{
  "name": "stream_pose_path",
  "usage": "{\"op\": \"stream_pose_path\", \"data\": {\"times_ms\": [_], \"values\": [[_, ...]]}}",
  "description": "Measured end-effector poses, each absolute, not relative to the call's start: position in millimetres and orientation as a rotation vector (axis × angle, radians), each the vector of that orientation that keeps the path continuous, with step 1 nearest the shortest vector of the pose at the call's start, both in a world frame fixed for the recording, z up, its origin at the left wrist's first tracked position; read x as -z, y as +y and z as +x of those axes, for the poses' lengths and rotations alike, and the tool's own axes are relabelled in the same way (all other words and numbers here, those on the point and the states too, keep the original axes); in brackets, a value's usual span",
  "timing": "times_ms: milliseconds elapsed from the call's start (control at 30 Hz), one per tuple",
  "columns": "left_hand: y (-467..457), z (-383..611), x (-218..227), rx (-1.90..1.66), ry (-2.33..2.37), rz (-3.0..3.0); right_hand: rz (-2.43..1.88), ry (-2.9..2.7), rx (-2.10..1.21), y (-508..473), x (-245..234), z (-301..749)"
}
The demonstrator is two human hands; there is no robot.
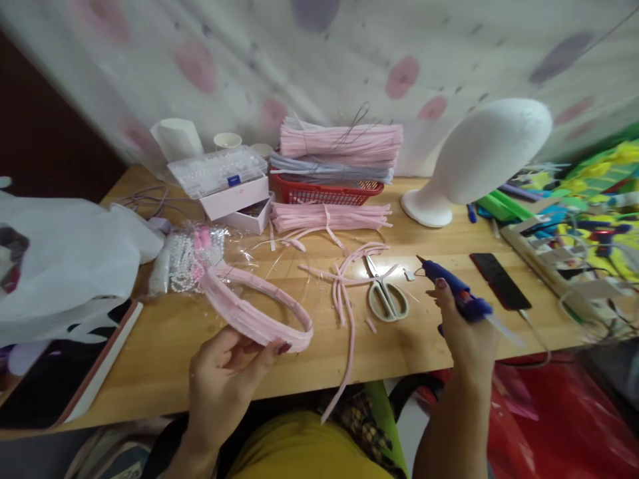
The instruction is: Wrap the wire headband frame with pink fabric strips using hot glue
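Observation:
My left hand (224,382) pinches the lower right side of a pink headband (238,317), lifted above the table's front. Fuzzy pink strips cover the band, and thin glue-like threads trail near it. In my right hand (466,339) is a blue glue gun (449,283), its dark nozzle pointing up and left, with a clear glue stick out of its back. Between the hands lie loose pink pipe cleaners (344,286), one hanging over the table edge. A pair of scissors (387,299) with pale handles rests beside them, blades partly under the strips.
A red basket (332,193) holds pink and grey pipe cleaner bundles, with another pink bundle (329,218) before it. Bagged pearl beads (192,259) lie left, near white boxes (234,197). A white foam head (484,153), a phone (500,281) and a cluttered tray stand right.

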State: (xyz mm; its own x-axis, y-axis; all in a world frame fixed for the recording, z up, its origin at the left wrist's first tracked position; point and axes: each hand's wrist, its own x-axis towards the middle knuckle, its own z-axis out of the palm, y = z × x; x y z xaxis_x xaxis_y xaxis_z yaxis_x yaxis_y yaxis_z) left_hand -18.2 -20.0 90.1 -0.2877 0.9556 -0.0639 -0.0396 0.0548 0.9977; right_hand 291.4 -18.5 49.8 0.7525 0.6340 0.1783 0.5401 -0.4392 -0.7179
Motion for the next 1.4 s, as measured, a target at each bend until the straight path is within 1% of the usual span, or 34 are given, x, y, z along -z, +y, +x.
{"op": "stream_pose_path", "data": {"times_ms": [133, 233, 300, 400, 433, 467, 500, 600, 667, 767, 867, 967, 1167, 1200, 1300, 1400], "values": [[-21, -22, -90, -1.405, 1.469, 0.947, -2.25, -0.845, -0.106, -1, -45, 329], [-21, -22, -90, -1.415, 1.463, 0.925, -2.25, -0.869, -0.097, -7, -41, 337], [-21, -22, -89, -1.426, 1.454, 0.906, -2.25, -0.838, -0.026, -19, -46, 333], [-20, -22, -87, -1.427, 1.463, 0.873, -2.174, -0.715, 0.352, -33, -64, 310], [-20, -23, -87, -1.423, 1.466, 0.866, -2.083, -0.71, 0.545, -34, -71, 298], [-20, -23, -86, -1.419, 1.466, 0.862, -1.999, -0.778, 0.645, -31, -77, 283], [-20, -24, -85, -1.416, 1.461, 0.859, -1.917, -0.871, 0.628, -25, -80, 268], [-19, -27, -84, -1.415, 1.421, 0.863, -1.763, -1.456, 0.194, 9, -72, 222], [-20, -29, -83, -1.416, 1.403, 0.869, -1.736, -1.705, 0.003, 35, -54, 197], [-23, -33, -83, -1.424, 1.383, 0.851, -1.784, -1.821, -0.127, 62, -25, 173], [-26, -38, -81, -1.433, 1.361, 0.827, -1.826, -1.826, -0.189, 73, -14, 166], [-25, -41, -80, -1.441, 1.34, 0.794, -1.797, -1.801, -0.218, 72, -29, 172], [-22, -40, -83, -1.413, 1.325, 0.897, -1.55, -1.65, -0.245, 22, -94, 170], [-22, -39, -84, -1.408, 1.328, 0.911, -1.436, -1.577, -0.333, 9, -101, 165], [-23, -37, -84, -1.42, 1.331, 0.907, -1.284, -1.555, -0.566, -19, -109, 146], [-24, -35, -83, -1.444, 1.331, 0.892, -1.228, -1.64, -0.644, -25, -99, 131]]}}
